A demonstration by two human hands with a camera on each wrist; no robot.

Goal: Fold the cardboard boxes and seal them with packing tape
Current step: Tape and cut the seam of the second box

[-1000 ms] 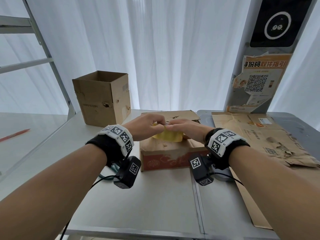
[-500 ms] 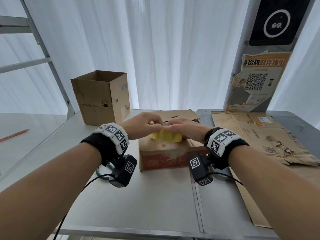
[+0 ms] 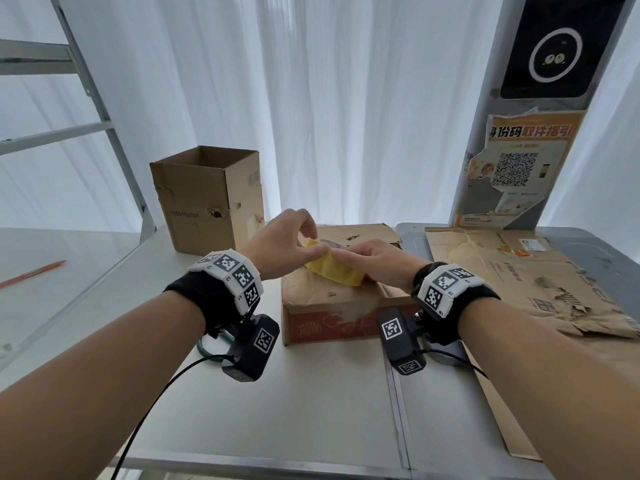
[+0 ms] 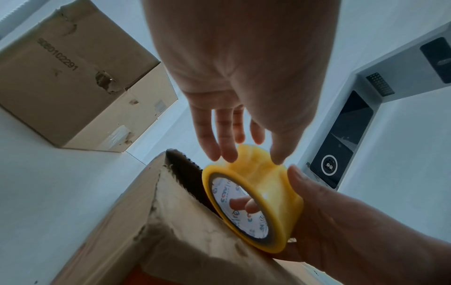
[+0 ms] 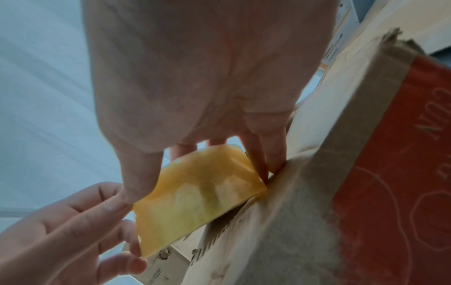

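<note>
A yellow packing tape roll (image 3: 337, 271) (image 4: 268, 192) (image 5: 195, 192) hangs just above a low cardboard box (image 3: 332, 306) (image 4: 183, 241) with a red printed side. My right hand (image 3: 341, 254) grips the roll, thumb on its outer face and fingers through the core. My left hand (image 3: 317, 244) (image 4: 246, 156) meets it from the left. Its fingertips and thumb tip pinch lightly at the top of the roll's outer face. The tape's loose end is not visible. The low box's top flaps look torn and lie nearly flat.
A tall open cardboard box (image 3: 204, 202) stands at the back left of the grey table (image 3: 311, 393). Flattened, torn cardboard (image 3: 519, 271) covers the right side. A red pen (image 3: 34, 273) lies far left. A panel with a poster (image 3: 519, 168) rises behind, right.
My left hand has lifted slightly and its fingers have loosened from a full clasp to fingertip contact on the roll. The right hand still holds the roll in the same place.
</note>
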